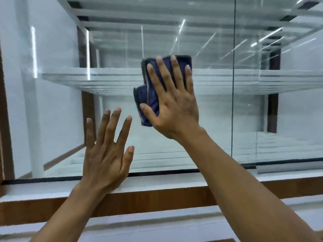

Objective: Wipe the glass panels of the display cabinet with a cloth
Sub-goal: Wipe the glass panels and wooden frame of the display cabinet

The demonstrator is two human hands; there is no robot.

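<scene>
A folded dark blue cloth (151, 95) lies flat against the front glass panel (57, 102) of the display cabinet. My right hand (173, 103) presses it to the glass with straight, spread fingers, covering most of it. My left hand (106, 151) is lower and to the left, fingers spread and straight, palm toward the same panel near its bottom edge. Whether it touches the glass is not plain.
A vertical seam (233, 84) divides this panel from a second glass panel (279, 110) on the right. Inside are white shelves (111, 79). A wood-and-white ledge (157, 194) runs below the glass. A brown frame post (4, 119) stands at far left.
</scene>
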